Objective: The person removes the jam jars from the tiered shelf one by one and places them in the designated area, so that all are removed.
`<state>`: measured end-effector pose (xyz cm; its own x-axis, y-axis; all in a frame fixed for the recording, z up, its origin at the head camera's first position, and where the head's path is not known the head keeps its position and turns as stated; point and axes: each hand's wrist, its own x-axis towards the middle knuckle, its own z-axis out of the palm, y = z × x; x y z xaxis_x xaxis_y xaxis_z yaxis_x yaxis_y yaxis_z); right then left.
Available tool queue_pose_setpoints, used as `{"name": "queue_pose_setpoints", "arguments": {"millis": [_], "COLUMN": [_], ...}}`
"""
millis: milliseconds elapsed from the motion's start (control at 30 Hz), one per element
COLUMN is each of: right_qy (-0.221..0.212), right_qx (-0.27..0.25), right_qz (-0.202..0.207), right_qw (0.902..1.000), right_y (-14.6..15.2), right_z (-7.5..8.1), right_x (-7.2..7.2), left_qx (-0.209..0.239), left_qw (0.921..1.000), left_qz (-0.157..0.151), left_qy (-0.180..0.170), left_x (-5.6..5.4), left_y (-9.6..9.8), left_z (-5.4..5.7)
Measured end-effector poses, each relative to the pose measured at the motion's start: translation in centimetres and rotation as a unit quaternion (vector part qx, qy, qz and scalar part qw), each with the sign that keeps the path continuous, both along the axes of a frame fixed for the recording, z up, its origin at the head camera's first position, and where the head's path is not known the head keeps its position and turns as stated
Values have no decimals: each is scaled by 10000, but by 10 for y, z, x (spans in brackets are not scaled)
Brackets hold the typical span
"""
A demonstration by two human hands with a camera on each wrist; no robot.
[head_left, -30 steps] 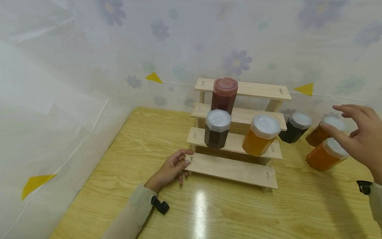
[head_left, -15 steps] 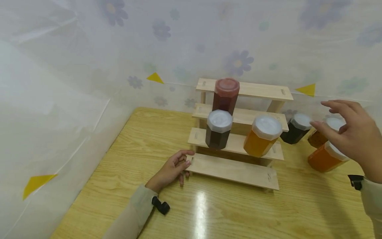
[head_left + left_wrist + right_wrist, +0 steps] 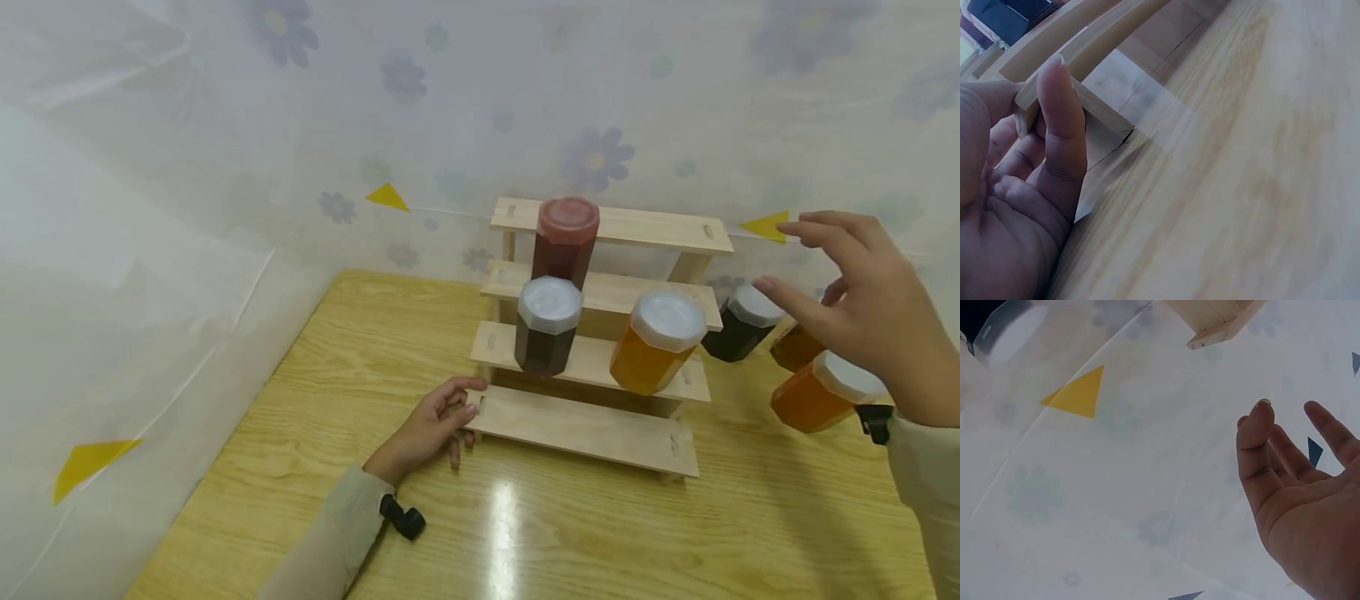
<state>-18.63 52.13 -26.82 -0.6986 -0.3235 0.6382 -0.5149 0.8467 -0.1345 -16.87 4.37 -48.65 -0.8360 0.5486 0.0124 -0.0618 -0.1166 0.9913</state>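
A four-step wooden display rack (image 3: 585, 427) stands on the table. My left hand (image 3: 423, 425) grips the left end of its lowest step; the left wrist view has the thumb and a finger pinching the step's corner (image 3: 1100, 112). Raised above the jars on the right, my right hand (image 3: 873, 308) holds nothing, thumb and fingers spread apart. Beneath and beside it are a black jar (image 3: 738, 329), a speckled brown jar (image 3: 795, 346), partly hidden by the hand, and an orange jar (image 3: 810, 396). On the rack are a red-lidded jar (image 3: 564, 246), a dark jar (image 3: 546, 342) and an amber jar (image 3: 651, 358).
A wood-grain table (image 3: 337, 358) bears the rack and jars. Behind it and to the left hangs a pale flowered sheet (image 3: 450, 108) with yellow triangles (image 3: 387, 196) on it.
My right hand has moved left and up, away from the jars on the right, still with nothing in it. The left hand keeps its place on the rack.
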Motion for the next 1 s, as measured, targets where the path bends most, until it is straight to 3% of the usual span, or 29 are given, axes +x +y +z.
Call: {"name": "queue_pose_setpoints", "arguments": {"millis": [400,567,800,1000], "right_qy": [-13,11,-279,-213], "right_qx": [36,122,307,542], "right_qz": [274,402,576,758], "right_qw": [9996,9991,9975,9954], "right_y": [-20,-28,-43,-60], "right_z": [23,28,31,40], "right_x": [-9,-14,-17,-22], "left_qx": [12,-30,-61,-68], "left_qw": [10000,10000,10000,10000], "left_qz": [17,9,3,25], "left_qy": [-39,-28,-16,-33], "left_x": [0,0,2,1], "left_y": [0,-1,0,0], "left_z": [1,0,-1,1]}}
